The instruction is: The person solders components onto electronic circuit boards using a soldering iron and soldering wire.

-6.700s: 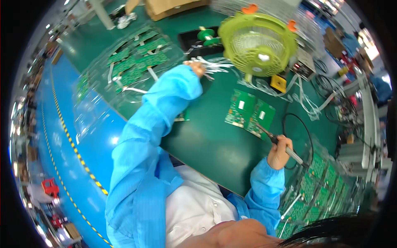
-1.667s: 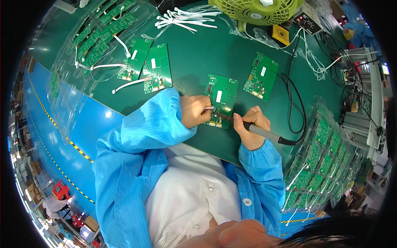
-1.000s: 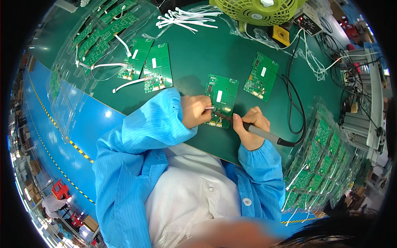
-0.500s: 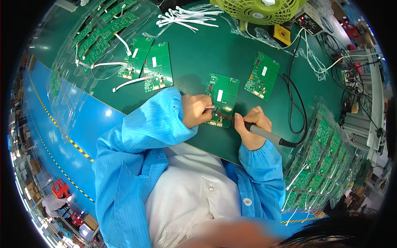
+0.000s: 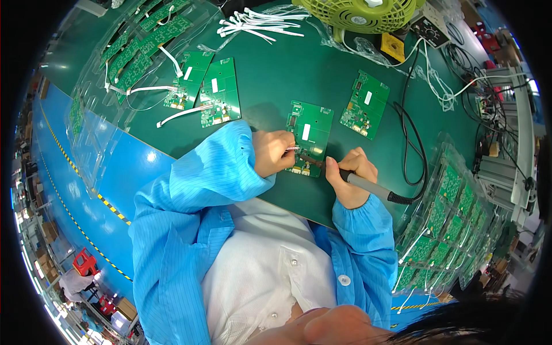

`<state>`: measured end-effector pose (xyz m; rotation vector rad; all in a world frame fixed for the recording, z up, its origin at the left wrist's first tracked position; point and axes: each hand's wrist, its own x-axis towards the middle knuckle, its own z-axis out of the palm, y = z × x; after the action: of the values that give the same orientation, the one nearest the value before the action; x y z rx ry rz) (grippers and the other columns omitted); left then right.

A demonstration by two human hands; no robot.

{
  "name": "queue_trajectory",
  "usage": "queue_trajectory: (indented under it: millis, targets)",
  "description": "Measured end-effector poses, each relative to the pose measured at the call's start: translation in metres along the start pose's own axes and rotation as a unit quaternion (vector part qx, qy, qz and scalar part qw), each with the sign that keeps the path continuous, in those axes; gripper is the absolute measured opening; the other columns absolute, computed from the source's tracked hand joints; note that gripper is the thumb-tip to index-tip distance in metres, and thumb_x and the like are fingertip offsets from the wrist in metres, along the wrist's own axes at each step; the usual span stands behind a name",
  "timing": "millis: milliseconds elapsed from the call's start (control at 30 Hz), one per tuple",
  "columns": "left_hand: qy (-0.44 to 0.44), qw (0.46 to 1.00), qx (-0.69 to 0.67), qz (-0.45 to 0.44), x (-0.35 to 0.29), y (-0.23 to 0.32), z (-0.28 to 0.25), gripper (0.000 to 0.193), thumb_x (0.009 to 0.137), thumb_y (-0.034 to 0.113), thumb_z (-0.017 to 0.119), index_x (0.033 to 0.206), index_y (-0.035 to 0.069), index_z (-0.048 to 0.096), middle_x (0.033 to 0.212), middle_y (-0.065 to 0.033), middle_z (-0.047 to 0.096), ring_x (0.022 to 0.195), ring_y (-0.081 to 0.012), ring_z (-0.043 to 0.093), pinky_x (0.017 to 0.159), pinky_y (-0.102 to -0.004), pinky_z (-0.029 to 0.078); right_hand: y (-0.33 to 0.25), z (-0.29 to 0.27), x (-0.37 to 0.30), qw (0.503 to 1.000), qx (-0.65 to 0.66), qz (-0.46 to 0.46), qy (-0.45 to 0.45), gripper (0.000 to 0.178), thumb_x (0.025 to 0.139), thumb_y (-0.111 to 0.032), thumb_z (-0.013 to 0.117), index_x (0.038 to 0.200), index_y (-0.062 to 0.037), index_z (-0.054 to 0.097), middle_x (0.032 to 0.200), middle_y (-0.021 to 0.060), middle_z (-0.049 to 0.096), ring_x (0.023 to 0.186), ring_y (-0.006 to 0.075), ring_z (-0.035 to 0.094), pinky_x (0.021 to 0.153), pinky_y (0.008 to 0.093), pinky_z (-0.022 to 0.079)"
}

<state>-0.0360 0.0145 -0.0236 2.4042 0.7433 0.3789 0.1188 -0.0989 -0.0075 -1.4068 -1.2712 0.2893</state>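
A green circuit board (image 5: 318, 123) with a white label lies on the table in front of me. My left hand (image 5: 273, 153) is closed at its left edge, pinching the end of a small white cable (image 5: 292, 149) against the board; most of the cable is hidden by the fingers. In my right hand (image 5: 355, 175) is a soldering iron (image 5: 371, 187) with a grey handle, held like a pen. Its tip points left onto the board, close to the cable end. A second circuit board (image 5: 365, 106) lies to the right, apart from both hands.
Two overlapping boards (image 5: 221, 86) with white cables lie left. Loose white cables (image 5: 259, 26) are piled at the back, near a green fan (image 5: 359, 14), a yellow sponge (image 5: 393, 47) and a control box (image 5: 431, 29). Trays of boards stand left and right (image 5: 440, 224). The iron's black cord (image 5: 424, 155) loops at right.
Both hands and the soldering iron stay almost in place over the board. A red light seen on the control box before no longer shows.
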Motion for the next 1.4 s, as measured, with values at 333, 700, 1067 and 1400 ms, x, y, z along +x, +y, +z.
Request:
queue_trajectory:
  millis: [333, 700, 1067, 1400]
  targets:
    - [-0.009, 1.0, 0.005, -0.005, 0.0, 0.0, 0.001, 0.006, 0.063, 0.007, 0.058, 0.067, 0.007, 0.053, 0.06, -0.005, 0.056, 0.045, -0.0249, 0.048, 0.043, -0.0328, 0.038, 0.004, -0.009, 0.0, 0.999, 0.028, 0.015, 0.039, 0.025, 0.062, 0.01, 0.06, 0.063, -0.0068, 0.042, 0.051, 0.0021, 0.042, 0.048, 0.0129, 0.031, 0.052, 0.0256, 0.03]
    - [-0.06, 0.995, -0.069, 0.028, -0.002, -0.008, -0.013, 0.002, 0.075, 0.008, 0.056, 0.075, 0.005, 0.056, 0.061, -0.006, 0.058, 0.047, -0.0247, 0.05, 0.047, -0.0316, 0.04, 0.006, -0.008, 0.0, 0.997, 0.04, 0.023, 0.054, 0.026, 0.06, 0.009, 0.063, 0.062, -0.0071, 0.042, 0.052, 0.0023, 0.045, 0.048, 0.0135, 0.032, 0.05, 0.025, 0.031]
    - [-0.098, 0.978, -0.174, -0.062, -0.006, -0.008, -0.025, 0.005, 0.079, 0.007, 0.054, 0.076, 0.004, 0.055, 0.059, -0.006, 0.058, 0.046, -0.0217, 0.051, 0.047, -0.0296, 0.04, 0.01, -0.008, -0.002, 0.997, 0.039, 0.019, 0.063, 0.027, 0.059, 0.007, 0.065, 0.061, -0.0074, 0.043, 0.053, 0.0026, 0.047, 0.048, 0.014, 0.034, 0.049, 0.0247, 0.032]
    - [-0.094, 0.983, -0.158, -0.03, 0.0, -0.008, -0.018, 0.004, 0.075, 0.006, 0.056, 0.076, 0.003, 0.055, 0.059, -0.0044, 0.055, 0.047, -0.0175, 0.046, 0.046, -0.027, 0.038, 0.01, -0.008, 0.0, 0.995, 0.05, 0.024, 0.078, 0.027, 0.059, 0.007, 0.065, 0.06, -0.0077, 0.043, 0.053, 0.002, 0.047, 0.048, 0.0134, 0.033, 0.048, 0.0242, 0.031]
